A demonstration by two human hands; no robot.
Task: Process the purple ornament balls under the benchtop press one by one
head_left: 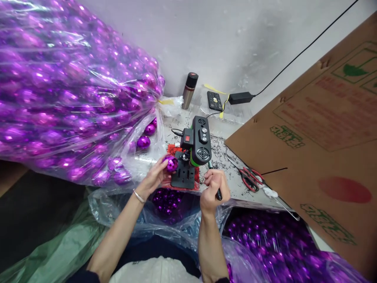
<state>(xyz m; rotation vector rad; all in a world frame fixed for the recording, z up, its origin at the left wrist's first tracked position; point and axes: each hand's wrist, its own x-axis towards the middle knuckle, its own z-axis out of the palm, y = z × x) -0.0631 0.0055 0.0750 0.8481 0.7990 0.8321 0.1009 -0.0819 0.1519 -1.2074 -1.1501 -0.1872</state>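
Between the fingertips of my left hand (157, 175) is a shiny purple ball (171, 163), held at the left side of a small black machine (201, 139). The machine has a box with a red switch on its left and stands over a black slotted plate (183, 173). My right hand (216, 188) is closed around the black handle of a tool (218, 194), whose shaft reaches up beside the machine. Red material (196, 177) shows under the plate.
A big clear bag of purple balls (73, 98) fills the left. Behind stand a flask (190, 90) and a black adapter (241, 98). Red-handled scissors (251, 179) lie beside a large carton (321, 137) on the right. More purple balls (271, 239) sit below the table edge.
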